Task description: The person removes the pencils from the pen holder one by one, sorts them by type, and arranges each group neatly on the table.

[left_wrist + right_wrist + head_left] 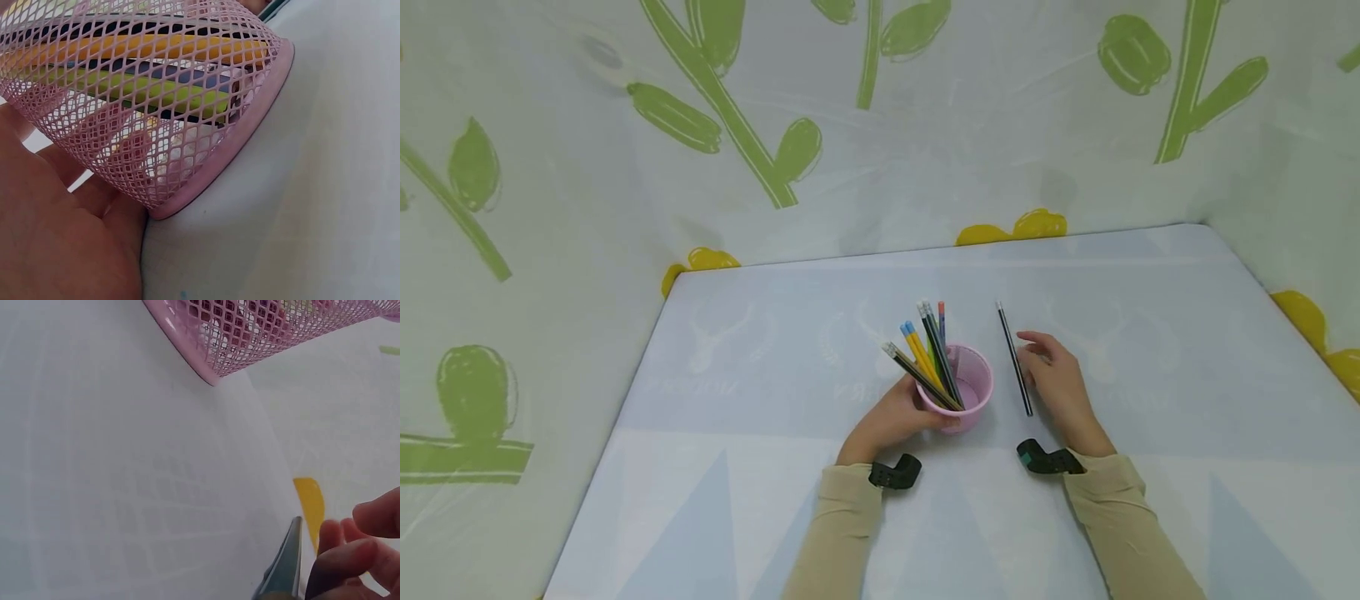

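Left hand (891, 419) grips the pink cup (972, 419); relaxed right hand (1062, 390), nearer, sits just right of the near-to-far black pencil (1014, 360).

The white and pale-blue table (1187, 367) bears light-blue triangles (709, 542) on its near part. Behind and beside the table rises a pale backdrop (572, 192) printed with green leafy stems (724, 104); yellow shapes (1041, 223) meet the table's far edge.
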A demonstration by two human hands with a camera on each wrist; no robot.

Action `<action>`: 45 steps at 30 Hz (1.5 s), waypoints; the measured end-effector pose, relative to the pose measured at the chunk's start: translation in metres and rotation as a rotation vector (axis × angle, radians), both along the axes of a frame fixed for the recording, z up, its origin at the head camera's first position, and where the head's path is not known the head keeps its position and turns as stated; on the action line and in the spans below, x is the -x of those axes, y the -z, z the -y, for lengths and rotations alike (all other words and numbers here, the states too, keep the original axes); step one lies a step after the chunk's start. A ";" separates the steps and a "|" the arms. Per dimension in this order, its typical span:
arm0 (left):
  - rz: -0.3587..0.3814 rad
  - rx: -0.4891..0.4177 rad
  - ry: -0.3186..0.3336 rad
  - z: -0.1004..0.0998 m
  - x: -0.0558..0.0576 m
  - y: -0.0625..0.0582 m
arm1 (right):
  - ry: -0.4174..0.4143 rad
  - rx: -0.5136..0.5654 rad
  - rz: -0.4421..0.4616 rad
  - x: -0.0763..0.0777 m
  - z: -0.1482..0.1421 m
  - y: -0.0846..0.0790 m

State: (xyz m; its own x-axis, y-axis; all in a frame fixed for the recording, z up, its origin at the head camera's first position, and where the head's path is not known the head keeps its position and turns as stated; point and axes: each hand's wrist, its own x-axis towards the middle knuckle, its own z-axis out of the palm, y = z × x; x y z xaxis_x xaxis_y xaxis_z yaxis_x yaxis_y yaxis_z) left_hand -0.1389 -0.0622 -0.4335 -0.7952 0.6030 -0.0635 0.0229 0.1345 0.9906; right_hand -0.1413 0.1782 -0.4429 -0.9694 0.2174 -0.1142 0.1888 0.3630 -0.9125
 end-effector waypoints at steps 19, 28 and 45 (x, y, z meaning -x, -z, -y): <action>-0.033 -0.010 -0.007 0.001 0.004 0.011 | -0.248 0.307 -0.277 -0.008 0.019 -0.012; -0.020 -0.004 0.005 0.003 -0.002 -0.008 | -0.394 0.252 -0.253 -0.021 0.032 -0.031; -0.013 -0.140 0.047 0.010 0.004 0.018 | -0.662 0.334 -0.147 -0.013 0.034 -0.010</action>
